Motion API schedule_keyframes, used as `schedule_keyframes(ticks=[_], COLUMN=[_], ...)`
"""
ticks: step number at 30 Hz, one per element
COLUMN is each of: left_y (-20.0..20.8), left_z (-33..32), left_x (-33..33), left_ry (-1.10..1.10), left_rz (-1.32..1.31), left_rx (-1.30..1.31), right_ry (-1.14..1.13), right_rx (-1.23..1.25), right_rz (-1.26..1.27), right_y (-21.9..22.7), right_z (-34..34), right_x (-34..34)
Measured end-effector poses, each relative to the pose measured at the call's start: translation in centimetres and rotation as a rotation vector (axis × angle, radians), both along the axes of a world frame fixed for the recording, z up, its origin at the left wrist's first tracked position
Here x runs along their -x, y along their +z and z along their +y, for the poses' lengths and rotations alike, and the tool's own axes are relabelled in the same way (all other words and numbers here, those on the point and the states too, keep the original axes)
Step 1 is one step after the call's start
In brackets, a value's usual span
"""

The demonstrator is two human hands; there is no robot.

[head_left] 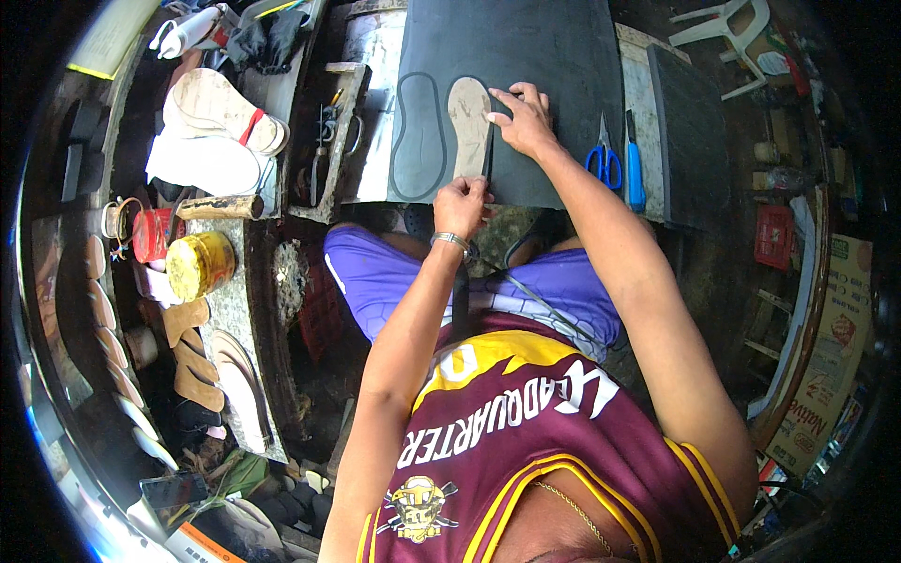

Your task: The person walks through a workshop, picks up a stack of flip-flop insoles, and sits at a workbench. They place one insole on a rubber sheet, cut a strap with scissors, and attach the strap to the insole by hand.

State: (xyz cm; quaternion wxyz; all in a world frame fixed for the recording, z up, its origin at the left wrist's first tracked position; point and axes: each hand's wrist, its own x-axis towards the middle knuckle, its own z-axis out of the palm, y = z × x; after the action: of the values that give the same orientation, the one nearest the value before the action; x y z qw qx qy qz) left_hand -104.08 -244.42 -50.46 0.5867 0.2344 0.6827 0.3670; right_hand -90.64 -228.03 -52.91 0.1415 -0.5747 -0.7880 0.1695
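A beige shoe-sole pattern (469,127) lies on a dark grey rubber-like sheet (554,47) in front of me. My left hand (460,206) pinches its near, narrow end at the sheet's front edge. At the far end, my right hand (526,120) rests with thumb and forefinger apart against the pattern's right edge, its other fingers bent. Left of the pattern, a sole outline (419,136) is marked on the sheet. Blue-handled scissors (603,159) and a blue cutter knife (634,169) lie to the right of my right forearm.
A wooden tool tray (324,141) stands left of the sheet. Beyond it are stacked soles with a red band (225,108), a yellow jar (200,266) and a wooden roller-like piece (221,207). A white plastic chair (732,33) stands far right.
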Motion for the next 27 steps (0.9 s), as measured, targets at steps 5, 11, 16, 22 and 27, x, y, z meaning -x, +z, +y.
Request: schedule_keyframes(ticks=[5,11,16,22,27], left_y=[-0.8,-1.5,-1.6,-2.3,-2.6], left_z=[-0.2,-0.9,-2.1,-3.2,-3.4], left_x=[0.0,0.1,0.1,0.2,-0.1], left_ry=[0.017,0.047,0.034,0.026,-0.018], left_rz=[-0.026,-0.039,-0.048,-0.082,-0.040], left_rx=[-0.023,-0.027,-0.010,-0.009,0.008], right_ry=[-0.009,0.008,-0.004,0.001,0.033], right_rx=[0.020,0.015,0.058,0.120,0.133], right_rz=[0.003,-0.021,-0.077,-0.131,-0.122], right_y=[-0.3,-0.8,-0.9,-0.7,-0.7], right_z=[-0.2,-0.5,-1.5,-2.5,-2.8], right_x=[0.1,0.3,0.3,0.4,0.4])
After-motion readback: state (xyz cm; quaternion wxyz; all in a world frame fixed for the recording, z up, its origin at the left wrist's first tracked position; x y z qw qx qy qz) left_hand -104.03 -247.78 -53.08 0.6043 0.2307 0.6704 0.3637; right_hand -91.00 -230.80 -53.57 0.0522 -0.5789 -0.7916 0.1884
